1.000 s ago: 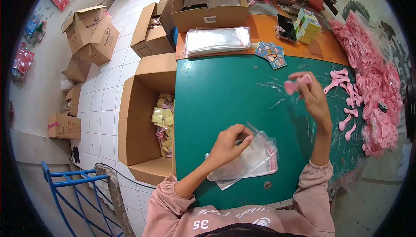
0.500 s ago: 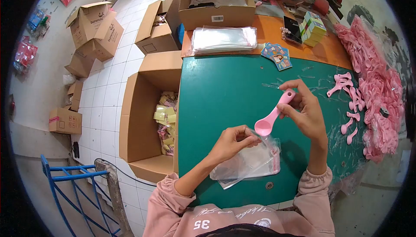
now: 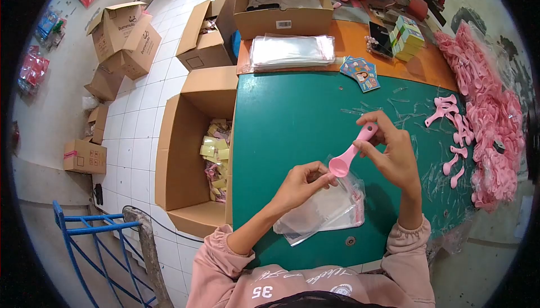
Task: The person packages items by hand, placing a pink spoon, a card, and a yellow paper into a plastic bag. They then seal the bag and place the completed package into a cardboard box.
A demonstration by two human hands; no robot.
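The person's right hand [image 3: 394,159] is pinching the handle of a small pink plastic spoon [image 3: 351,151] between thumb and fingertips, holding it tilted with the round bowl pointing down and to the left. The bowl is hovering just above the mouth of a clear plastic bag with a red-edged flap [image 3: 323,208], which is lying on the green table top [image 3: 292,122] at the top of a small pile of the same bags. The left hand [image 3: 301,184] is gripping the bag's upper edge, fingers curled and closed on the film, right beside the spoon's bowl. The two hands are sitting close together but are not touching.

To the right, a large heap of pink plastic spoons [image 3: 489,111] is lying along the table's edge, with a few loose ones nearer the hands. Farther back, a flat stack of clear bags [image 3: 291,51] is resting on the orange surface. An open cardboard box holding yellow packets [image 3: 194,150] is standing on the floor at the left of the table.
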